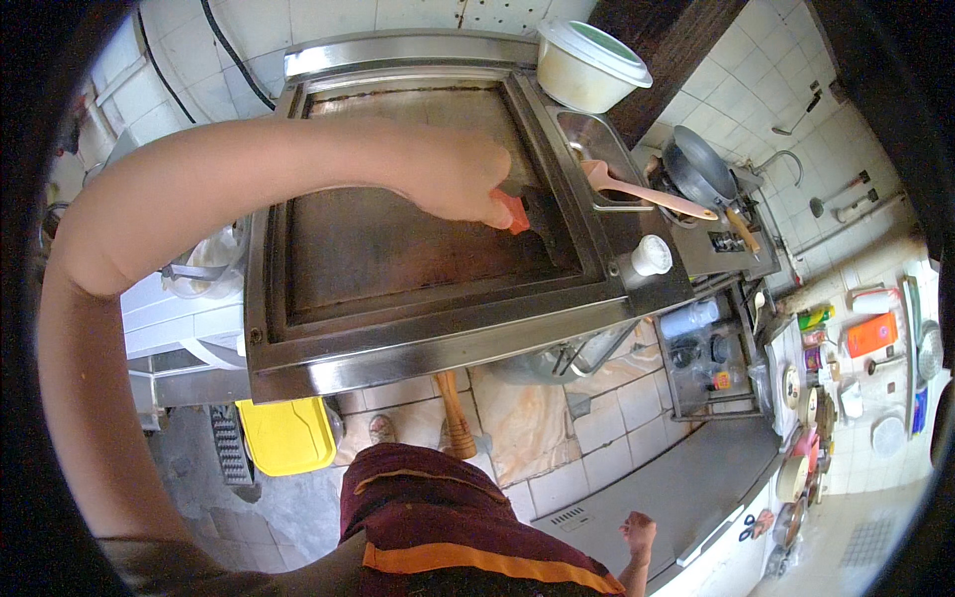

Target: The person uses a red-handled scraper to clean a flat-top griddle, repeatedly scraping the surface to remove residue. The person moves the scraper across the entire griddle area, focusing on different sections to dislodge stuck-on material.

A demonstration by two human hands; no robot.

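My left hand [470,175] reaches across a flat steel griddle [358,254] and grips the red handle of a scraper [512,211]. The scraper's dark blade is over the right part of the brown-stained plate; its edge blends into the surface, so contact is hard to judge. My forearm hides part of the griddle. Low at the right, away from the griddle, my right hand [639,533] hangs with curled fingers and nothing visible in it. A pink spatula [649,195] lies across a metal inset pan [589,130] right of the plate.
A white lidded tub [589,67] stands at the griddle's back right corner. A small white-lidded container [651,255] sits at its front right. Beyond are a wok-like pan [697,164] and a stove [720,246]. A yellow lid [291,436] is below the front edge.
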